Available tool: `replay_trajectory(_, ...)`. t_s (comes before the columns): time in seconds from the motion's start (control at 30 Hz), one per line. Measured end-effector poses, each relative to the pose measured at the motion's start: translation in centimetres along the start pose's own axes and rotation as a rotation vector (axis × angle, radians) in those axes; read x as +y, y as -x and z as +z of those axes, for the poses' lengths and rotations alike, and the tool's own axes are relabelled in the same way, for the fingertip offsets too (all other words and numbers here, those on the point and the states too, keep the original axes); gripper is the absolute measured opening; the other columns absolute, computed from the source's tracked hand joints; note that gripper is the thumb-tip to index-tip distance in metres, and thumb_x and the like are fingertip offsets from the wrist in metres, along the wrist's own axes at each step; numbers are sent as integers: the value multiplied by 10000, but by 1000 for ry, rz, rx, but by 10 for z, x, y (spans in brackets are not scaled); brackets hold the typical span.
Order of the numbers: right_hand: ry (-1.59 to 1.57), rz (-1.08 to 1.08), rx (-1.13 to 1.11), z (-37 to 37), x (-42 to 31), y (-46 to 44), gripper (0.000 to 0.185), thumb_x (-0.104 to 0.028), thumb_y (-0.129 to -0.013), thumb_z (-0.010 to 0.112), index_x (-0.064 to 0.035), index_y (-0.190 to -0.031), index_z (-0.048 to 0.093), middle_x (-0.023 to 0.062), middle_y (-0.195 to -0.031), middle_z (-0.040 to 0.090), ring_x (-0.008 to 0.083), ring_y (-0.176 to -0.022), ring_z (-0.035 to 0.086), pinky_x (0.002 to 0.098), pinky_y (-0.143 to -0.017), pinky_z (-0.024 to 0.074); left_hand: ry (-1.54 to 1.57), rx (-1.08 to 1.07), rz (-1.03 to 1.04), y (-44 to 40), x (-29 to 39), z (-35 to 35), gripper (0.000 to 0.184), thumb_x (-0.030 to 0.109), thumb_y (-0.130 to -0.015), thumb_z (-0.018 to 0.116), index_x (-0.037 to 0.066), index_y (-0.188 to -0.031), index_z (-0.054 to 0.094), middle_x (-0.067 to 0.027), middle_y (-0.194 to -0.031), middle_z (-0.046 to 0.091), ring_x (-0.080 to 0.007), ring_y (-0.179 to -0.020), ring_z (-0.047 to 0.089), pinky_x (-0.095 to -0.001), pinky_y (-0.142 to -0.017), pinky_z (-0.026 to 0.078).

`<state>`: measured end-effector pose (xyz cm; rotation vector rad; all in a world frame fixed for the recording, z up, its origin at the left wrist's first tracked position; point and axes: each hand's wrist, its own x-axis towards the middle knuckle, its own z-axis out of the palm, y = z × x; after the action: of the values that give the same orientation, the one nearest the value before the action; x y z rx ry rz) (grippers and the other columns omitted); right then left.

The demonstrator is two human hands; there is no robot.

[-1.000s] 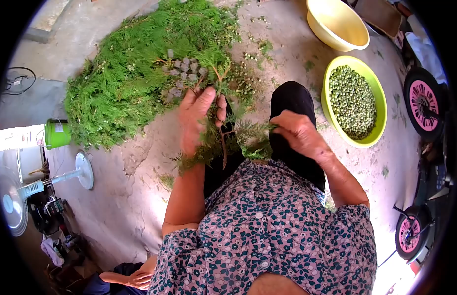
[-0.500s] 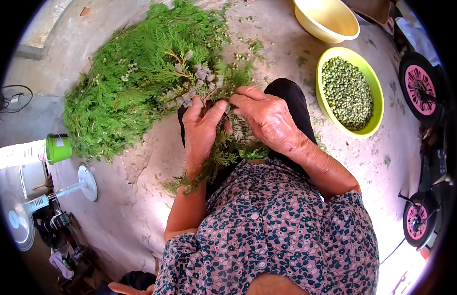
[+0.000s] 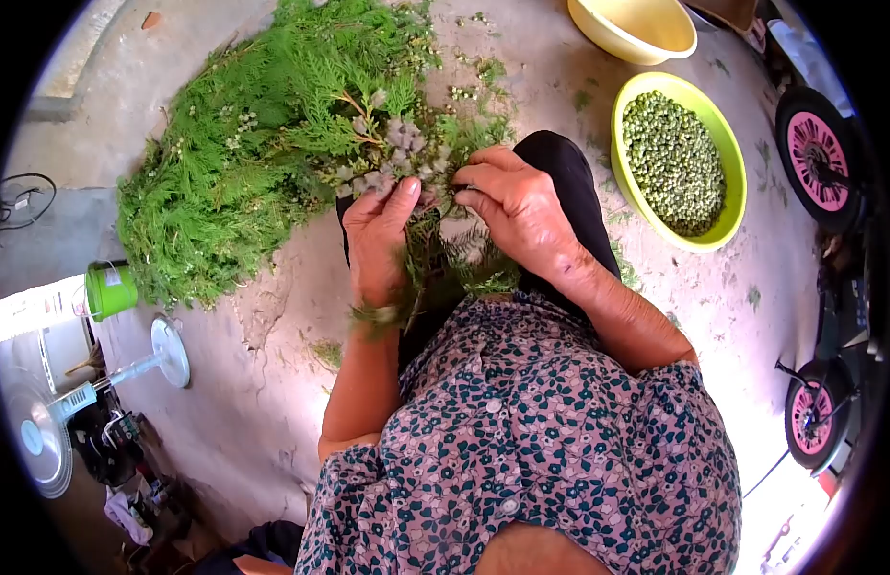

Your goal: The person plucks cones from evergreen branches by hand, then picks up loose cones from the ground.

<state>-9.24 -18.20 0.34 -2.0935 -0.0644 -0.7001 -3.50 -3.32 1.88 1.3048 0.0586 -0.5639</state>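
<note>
A cypress-like sprig (image 3: 404, 142) with greyish, dry-looking cones is held in my left hand (image 3: 378, 244), thumb pressed over its stem. Green foliage from it hangs down past my left wrist. Just right of the cones is my right hand (image 3: 523, 213), its fingers bent into a pinch; what lies between the fingertips is too small to make out. Beyond both hands spreads a large heap of green cypress branches (image 3: 224, 182) on the floor, dotted with small pale cones. To the right a yellow-green basin (image 3: 625, 182) holds many small green cones.
Another pale yellow basin (image 3: 622, 40) stands beyond the first. Wheels with pink rims (image 3: 817, 161) are at the right edge. On the left are a green bucket (image 3: 111, 290) and a standing fan (image 3: 169, 353). Scattered leaf bits lie on the concrete floor (image 3: 272, 412).
My right hand has shifted slightly away from my left, and its fingers have curled more. My left thumb now lies higher against the cones. The view has tilted a little.
</note>
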Motion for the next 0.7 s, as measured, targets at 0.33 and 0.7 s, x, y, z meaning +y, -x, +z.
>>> replay_trajectory(0.33,-828,811,103,-2,-1,-12,111,-3,-812,566,-6,-917,601,6,-638,576,74,-463,520,191,-423,389,137,-44,-5,-7,0,6,176,109,-813,610,19,-964,596,-37,-894,614,-148,-783,566,-288,-696,458)
replay_trajectory(0.7,-165,12,177,-16,-31,-10,252,148,-672,554,10,-880,588,134,-854,575,284,-807,584,293,-679,491,42,-26,50,-6,-2,10,165,132,-819,618,-6,-910,615,-47,-832,621,-131,-649,546,-264,-644,448)
